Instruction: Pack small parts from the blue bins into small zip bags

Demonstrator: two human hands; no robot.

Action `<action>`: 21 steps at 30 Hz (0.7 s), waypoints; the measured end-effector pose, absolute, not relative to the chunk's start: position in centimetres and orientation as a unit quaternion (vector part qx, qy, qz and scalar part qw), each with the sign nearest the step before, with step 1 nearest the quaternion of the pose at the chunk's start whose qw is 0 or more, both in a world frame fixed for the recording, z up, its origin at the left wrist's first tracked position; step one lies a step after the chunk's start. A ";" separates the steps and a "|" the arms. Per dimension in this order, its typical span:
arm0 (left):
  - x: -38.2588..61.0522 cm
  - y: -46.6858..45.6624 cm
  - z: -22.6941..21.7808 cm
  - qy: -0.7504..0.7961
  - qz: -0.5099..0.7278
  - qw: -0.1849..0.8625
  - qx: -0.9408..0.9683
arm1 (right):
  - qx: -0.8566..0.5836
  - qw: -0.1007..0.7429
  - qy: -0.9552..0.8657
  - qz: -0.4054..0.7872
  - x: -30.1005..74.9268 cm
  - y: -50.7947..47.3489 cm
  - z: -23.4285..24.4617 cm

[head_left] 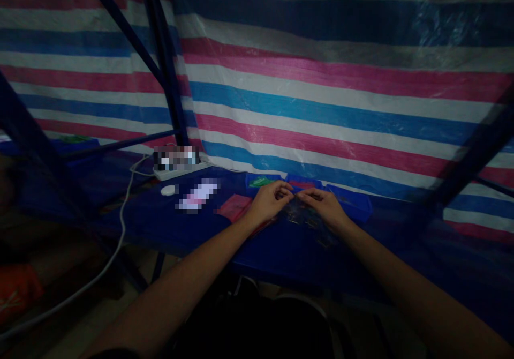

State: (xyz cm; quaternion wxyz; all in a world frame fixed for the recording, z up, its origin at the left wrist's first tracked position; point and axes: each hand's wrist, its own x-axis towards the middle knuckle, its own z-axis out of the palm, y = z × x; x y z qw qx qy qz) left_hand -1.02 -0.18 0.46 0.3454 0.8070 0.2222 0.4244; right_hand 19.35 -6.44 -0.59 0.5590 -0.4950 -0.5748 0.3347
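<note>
My left hand (pixel 273 197) and my right hand (pixel 322 203) are close together above the blue table (pixel 265 260). Both pinch with thumb and fingertips, and the small item between them is too dark and tiny to name. Below the fingers lie several small, clear, shiny pieces (pixel 311 222). Just behind the hands stand a blue bin with green pieces (pixel 261 181), a blue bin with red pieces (pixel 303 184) and another blue bin (pixel 357 204) to the right. A flat red packet (pixel 236 207) lies left of my left wrist.
A blurred-out bright rectangle (pixel 198 194) and a white round object (pixel 169 190) lie to the left. Behind them is a white power strip (pixel 176 174) with a cable (pixel 122 225) trailing down. Blue metal posts (pixel 164 64) and a striped sheet (pixel 321 91) bound the table. Someone's orange clothing (pixel 18 289) shows at lower left.
</note>
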 end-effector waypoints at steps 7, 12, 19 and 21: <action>-1.0 -0.3 0.4 0.208 0.432 0.349 0.805 | -0.493 0.562 -0.584 0.317 19.1 -6.7 -0.4; -0.8 -0.3 0.3 0.186 0.426 0.360 0.809 | -0.495 0.547 -0.605 0.298 19.0 -6.9 -0.2; -1.0 -0.6 0.6 0.191 0.422 0.347 0.815 | -0.497 0.541 -0.618 0.278 18.9 -6.9 -0.1; -0.9 -0.6 0.6 0.194 0.424 0.343 0.816 | -0.502 0.536 -0.621 0.275 18.9 -6.9 -0.1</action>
